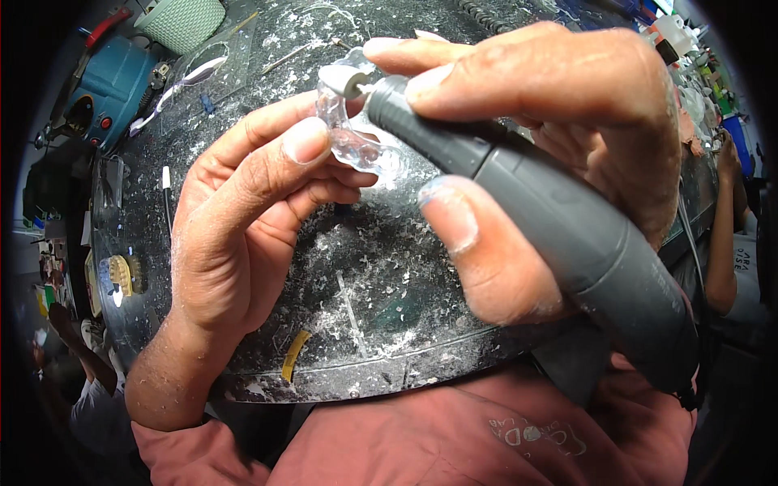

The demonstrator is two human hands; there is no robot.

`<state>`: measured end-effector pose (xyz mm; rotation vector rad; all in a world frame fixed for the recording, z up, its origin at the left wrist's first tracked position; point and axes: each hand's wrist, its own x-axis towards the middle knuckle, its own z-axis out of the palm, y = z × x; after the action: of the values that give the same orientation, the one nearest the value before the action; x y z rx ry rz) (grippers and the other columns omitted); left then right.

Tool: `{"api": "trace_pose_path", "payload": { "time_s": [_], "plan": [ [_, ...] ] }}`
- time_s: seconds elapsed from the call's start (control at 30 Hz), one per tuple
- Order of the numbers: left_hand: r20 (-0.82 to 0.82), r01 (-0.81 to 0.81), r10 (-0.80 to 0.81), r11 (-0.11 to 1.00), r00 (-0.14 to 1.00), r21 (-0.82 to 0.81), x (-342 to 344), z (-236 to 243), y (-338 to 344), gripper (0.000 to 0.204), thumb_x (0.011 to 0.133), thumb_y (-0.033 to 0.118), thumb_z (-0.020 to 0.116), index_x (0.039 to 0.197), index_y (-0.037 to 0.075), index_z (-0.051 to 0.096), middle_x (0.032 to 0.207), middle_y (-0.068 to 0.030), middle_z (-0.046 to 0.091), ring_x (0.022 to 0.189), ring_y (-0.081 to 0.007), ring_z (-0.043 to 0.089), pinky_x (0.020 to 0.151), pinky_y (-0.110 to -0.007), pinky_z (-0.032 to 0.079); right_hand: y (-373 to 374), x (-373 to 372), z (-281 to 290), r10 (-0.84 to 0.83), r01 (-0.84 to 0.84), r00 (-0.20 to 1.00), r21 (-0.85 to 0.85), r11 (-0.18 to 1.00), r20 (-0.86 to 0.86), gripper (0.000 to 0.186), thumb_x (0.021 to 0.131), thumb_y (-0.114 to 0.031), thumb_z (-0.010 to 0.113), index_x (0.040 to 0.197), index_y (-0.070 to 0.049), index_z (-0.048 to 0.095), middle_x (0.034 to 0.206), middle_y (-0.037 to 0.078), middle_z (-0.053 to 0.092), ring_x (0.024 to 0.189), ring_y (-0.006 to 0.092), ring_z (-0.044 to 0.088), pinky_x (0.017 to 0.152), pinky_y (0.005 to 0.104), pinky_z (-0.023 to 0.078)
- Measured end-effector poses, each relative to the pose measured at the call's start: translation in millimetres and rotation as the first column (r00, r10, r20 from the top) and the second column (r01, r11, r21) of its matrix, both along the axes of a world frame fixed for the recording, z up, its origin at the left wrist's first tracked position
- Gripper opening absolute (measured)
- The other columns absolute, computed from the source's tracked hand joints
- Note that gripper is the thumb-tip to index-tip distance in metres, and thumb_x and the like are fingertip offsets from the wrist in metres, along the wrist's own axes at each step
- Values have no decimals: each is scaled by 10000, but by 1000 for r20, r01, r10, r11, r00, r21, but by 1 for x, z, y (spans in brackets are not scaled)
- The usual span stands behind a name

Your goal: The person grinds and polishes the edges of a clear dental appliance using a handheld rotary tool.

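A clear plastic arch-shaped dental tray [365, 154] is pinched in the fingers of my left hand [251, 202] at the middle of the view. My right hand [551, 154] grips a dark grey rotary handpiece [551, 227], its thumb beneath and fingers over the top. On the handpiece's tip, a pale grinding bit [340, 79] sits against the upper end of the tray, where I cannot tell whether it touches.
The dusty dark worktop [308, 332] holds a yellow strip [293, 355], a tooth model [120, 275], a teal machine [113, 85], a woven basket [182, 20] and small tools. Other people work at the left [97, 389] and right [729, 267] edges.
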<state>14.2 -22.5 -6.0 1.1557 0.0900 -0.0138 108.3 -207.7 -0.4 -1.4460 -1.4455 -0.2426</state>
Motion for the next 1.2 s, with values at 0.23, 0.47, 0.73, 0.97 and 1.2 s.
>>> {"api": "trace_pose_path", "payload": {
  "time_s": [0.23,0.47,0.73,0.97,1.2],
  "plan": [
    [21,-14,14,1000,1000,-4,-2,-1,0,352,871,129,493,1157,-70,449,1073,-154,569,1000,-194,559,896,-309,432,1,4,9,17,-12,992,-42,999,126,413,690,-60,644,1071,51,532,830,139,607,801,193,591,866,437,467],
    [102,12,-10,1000,995,-14,-3,-5,5,319,857,93,511,1137,-54,480,1068,-141,575,995,-190,561,899,-321,435,3,1,18,137,-138,990,-101,985,-16,400,573,43,646,964,74,569,816,166,604,825,244,588,910,533,411],
    [99,-45,40,998,994,49,-3,-2,1,314,842,79,523,1121,-61,495,1054,-156,581,976,-214,572,899,-337,438,7,-5,-7,67,-41,989,190,981,-135,337,607,37,625,933,61,541,833,167,564,804,241,568,884,533,433],
    [100,-7,1,998,995,62,-2,-4,2,321,840,77,521,1126,-66,490,1058,-164,577,990,-226,567,902,-348,436,2,-19,-14,484,-131,546,501,855,-683,386,818,-95,603,1150,52,474,998,124,573,931,188,582,849,278,465],
    [80,-16,12,999,997,40,-3,-1,1,308,837,96,534,1102,-59,502,1017,-145,585,953,-206,573,876,-337,448,8,-12,-12,144,-87,960,233,968,-241,365,643,22,611,978,51,469,866,147,524,813,227,548,858,545,451]
  ]
}}
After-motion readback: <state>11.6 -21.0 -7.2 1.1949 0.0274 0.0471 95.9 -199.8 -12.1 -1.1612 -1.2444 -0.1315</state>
